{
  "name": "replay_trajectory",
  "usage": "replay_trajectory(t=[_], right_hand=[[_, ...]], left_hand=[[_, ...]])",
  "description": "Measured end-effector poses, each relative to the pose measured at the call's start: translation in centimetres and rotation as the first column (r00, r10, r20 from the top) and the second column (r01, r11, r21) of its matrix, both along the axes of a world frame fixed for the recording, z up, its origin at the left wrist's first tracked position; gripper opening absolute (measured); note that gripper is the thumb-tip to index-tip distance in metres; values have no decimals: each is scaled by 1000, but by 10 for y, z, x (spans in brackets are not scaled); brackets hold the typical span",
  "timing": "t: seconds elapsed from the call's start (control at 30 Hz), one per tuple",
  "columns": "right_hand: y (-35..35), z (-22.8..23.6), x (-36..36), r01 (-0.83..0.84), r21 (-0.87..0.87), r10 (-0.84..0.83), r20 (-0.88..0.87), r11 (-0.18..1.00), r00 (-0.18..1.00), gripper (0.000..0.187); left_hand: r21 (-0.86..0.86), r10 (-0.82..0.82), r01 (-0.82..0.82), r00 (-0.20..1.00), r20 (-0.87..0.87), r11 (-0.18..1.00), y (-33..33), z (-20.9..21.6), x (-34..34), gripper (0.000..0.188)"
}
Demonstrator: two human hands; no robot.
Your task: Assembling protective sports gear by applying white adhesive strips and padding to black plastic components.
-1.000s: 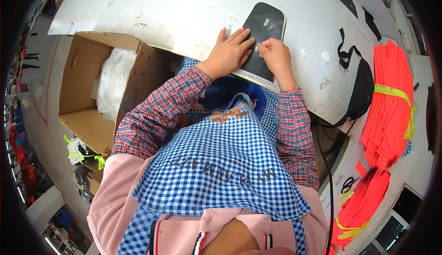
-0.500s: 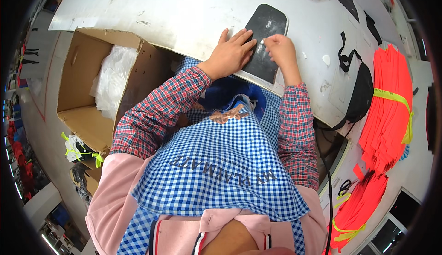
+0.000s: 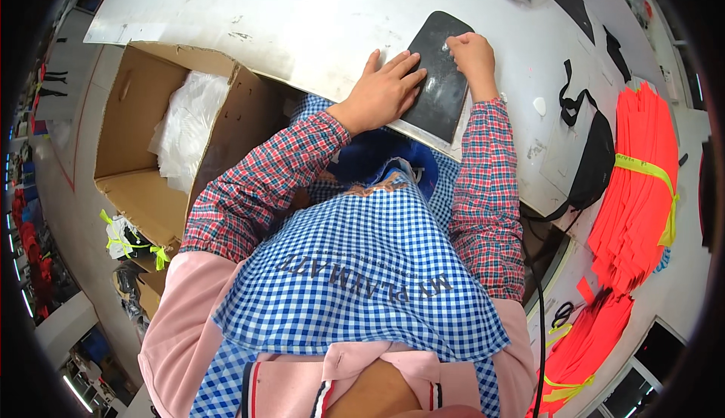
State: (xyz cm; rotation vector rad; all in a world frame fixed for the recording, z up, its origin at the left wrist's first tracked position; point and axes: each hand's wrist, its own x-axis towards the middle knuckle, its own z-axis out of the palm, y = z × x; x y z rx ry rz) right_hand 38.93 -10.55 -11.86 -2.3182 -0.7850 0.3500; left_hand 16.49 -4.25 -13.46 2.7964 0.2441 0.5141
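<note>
We press the left hand flat, fingers open, on the dark flat piece at the edge of the white table. Our right hand pinches its upper part.

Under both hands lies a smooth, slightly glossy black sheet on a matt white table, scuffed and stained. Left of the hands: a rough brown cardboard box holding crinkled clear plastic.
</note>
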Motion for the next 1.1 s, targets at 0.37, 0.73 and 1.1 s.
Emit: replay_trajectory(t=[0.37, 0.73, 1.1], right_hand=[[-4, -5, 2, 3, -7, -2, 134, 1000, 991, 34], [-55, -9, -51, 140, 304, -186, 129, 942, 974, 21], [-56, 9, -67, 222, 558, -214, -80, 799, 974, 21]], left_hand=[[-2, -5, 5, 1000, 13, 1000, -2, 0, 1, 42], [-18, 7, -6, 1000, 21, 1000, -2, -2, -1, 43], [-65, -13, 14, 1000, 17, 998, 0, -3, -2, 45]])
